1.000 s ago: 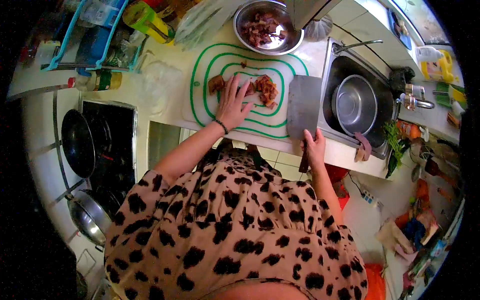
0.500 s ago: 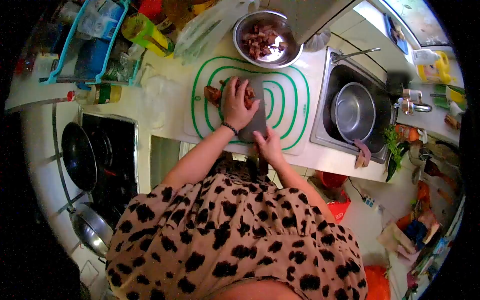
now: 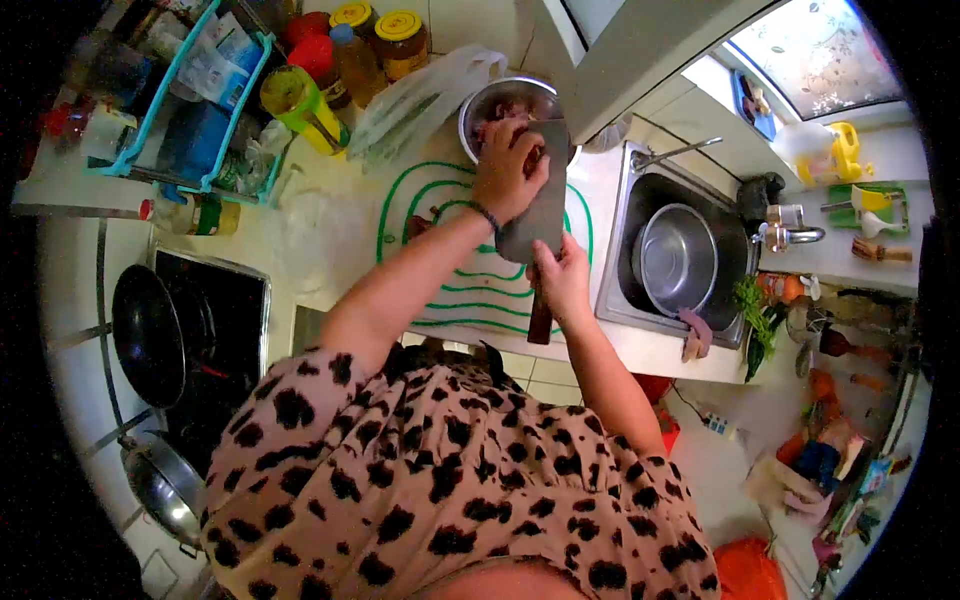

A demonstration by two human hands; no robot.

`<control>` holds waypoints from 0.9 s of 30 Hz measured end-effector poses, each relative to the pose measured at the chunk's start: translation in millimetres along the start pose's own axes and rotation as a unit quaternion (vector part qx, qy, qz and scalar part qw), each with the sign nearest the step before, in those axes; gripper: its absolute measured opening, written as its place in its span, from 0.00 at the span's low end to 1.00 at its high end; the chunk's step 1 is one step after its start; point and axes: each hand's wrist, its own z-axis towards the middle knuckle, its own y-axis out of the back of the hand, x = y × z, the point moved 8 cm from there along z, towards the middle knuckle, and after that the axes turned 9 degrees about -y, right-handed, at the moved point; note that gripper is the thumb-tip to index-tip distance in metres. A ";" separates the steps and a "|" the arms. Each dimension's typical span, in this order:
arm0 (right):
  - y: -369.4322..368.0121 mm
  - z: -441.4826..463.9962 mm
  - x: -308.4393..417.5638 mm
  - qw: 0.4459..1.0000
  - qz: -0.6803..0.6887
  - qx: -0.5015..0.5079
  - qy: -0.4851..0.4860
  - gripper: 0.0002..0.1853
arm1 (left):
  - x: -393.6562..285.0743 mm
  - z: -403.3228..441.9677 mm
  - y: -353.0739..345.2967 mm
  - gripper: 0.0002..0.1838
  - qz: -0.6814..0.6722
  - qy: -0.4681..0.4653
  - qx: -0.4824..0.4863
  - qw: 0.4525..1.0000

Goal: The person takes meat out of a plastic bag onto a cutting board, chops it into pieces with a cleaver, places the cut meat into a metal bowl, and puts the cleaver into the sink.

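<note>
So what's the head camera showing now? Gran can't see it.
A person's right hand holds a cleaver at a bowl of meat, with the left hand at the blade. A green-lined board lies below, a sink to the right and a stove to the left.

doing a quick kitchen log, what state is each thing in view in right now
Cleaver, handle held in the right grip, blade end overlapping the bowl
Left grip, fingers bent beside the blade, contents unclear
Steel bowl, uncovered, meat inside
Cutting board, flat, partly hidden by the arm
Steel pot, uncovered, in the sink
Dark pan, uncovered
Yellow-lidded jars, closed
</note>
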 end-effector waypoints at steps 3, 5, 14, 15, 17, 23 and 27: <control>19.7 15.5 3.3 0.999 -0.010 -0.039 -0.007 0.08 | 49.9 17.4 -51.5 0.10 -0.028 0.006 0.048 0.998; 37.8 11.2 -13.4 0.997 0.017 -0.069 -0.036 0.08 | 81.7 12.4 -85.2 0.09 0.046 -0.038 0.098 0.993; 78.5 -44.2 -64.8 0.994 0.076 -0.023 -0.073 0.07 | 114.1 11.8 -37.1 0.06 -0.091 0.089 0.111 0.986; 80.0 -48.3 -74.0 0.995 0.051 -0.009 -0.086 0.07 | 115.4 0.7 -16.1 0.05 -0.156 0.153 0.036 0.975; 83.7 -52.3 -99.3 0.992 0.040 0.023 -0.115 0.09 | 85.6 -15.2 43.7 0.05 -0.111 0.182 0.010 0.977; 84.8 -59.6 -116.3 0.992 0.011 0.041 -0.122 0.10 | 41.0 -111.9 6.7 0.08 0.139 0.120 0.308 0.934; 87.7 -59.2 -107.7 0.993 0.022 0.054 -0.106 0.11 | 41.9 -116.8 -24.4 0.08 0.217 0.119 0.349 0.904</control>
